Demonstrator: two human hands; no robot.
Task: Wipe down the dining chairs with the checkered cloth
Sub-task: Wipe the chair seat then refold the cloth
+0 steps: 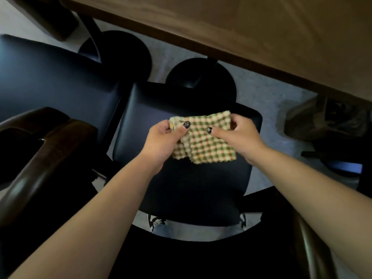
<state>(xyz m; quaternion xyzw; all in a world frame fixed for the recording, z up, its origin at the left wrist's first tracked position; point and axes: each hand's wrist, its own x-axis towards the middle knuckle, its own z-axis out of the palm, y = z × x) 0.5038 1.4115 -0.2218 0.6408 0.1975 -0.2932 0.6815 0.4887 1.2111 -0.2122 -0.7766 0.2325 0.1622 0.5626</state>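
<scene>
A checkered cloth (209, 141) in green, cream and orange hangs folded above the black padded seat of a dining chair (181, 186) at the centre of the view. My left hand (163, 137) pinches the cloth's upper left corner between thumb and fingers. My right hand (237, 135) pinches its upper right corner. The cloth is stretched between both hands, its lower edge hanging free just over the seat. The chair's curved dark backrest (191, 250) lies nearest me.
A second black-seated chair (50, 77) stands to the left, its brown wooden backrest (40, 158) at the left edge. The wooden table edge (221, 47) runs diagonally across the top. Round black bases (128, 47) sit on the grey floor. A bagged bin (326, 117) stands right.
</scene>
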